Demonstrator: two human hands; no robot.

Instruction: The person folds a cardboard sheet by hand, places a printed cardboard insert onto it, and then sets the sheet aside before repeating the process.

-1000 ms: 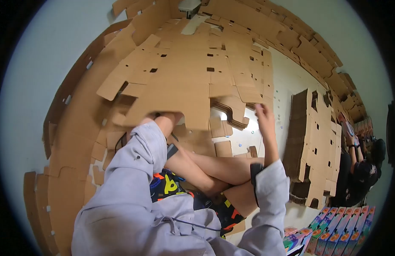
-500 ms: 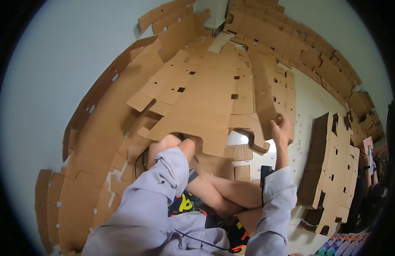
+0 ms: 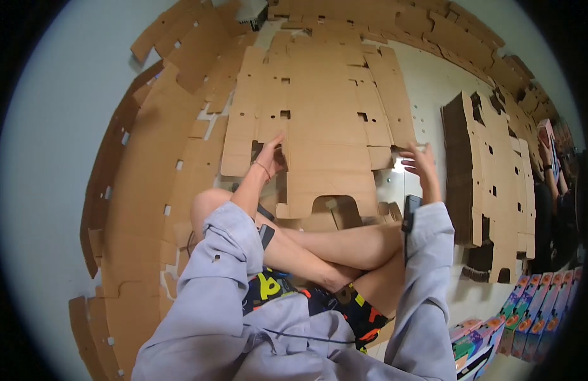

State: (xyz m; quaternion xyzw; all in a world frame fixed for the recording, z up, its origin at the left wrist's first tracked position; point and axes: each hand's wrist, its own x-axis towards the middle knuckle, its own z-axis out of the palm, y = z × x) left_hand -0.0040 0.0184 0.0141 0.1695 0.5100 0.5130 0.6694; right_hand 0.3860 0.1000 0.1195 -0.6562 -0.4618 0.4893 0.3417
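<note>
A large die-cut cardboard sheet (image 3: 325, 146) with square holes lies flat in front of my crossed legs, on top of other cardboard. My left hand (image 3: 272, 155) is at its left edge beside a cut-out, with the fingers partly hidden and pointing away from me. At the sheet's right side, my right hand (image 3: 421, 161) is held with its fingers apart and nothing in them, close to a side flap (image 3: 395, 95).
A thick stack of cut cardboard (image 3: 497, 184) stands at the right. More cardboard (image 3: 141, 190) covers the floor and wall at the left. Colourful boxes (image 3: 535, 311) line the lower right. Another person's arm (image 3: 553, 159) shows at the far right, holding a box.
The large sheet now lies straighter in front of me, its right flap laid outward. My right hand has let go of the flap. My left hand has come into view at the left edge.
</note>
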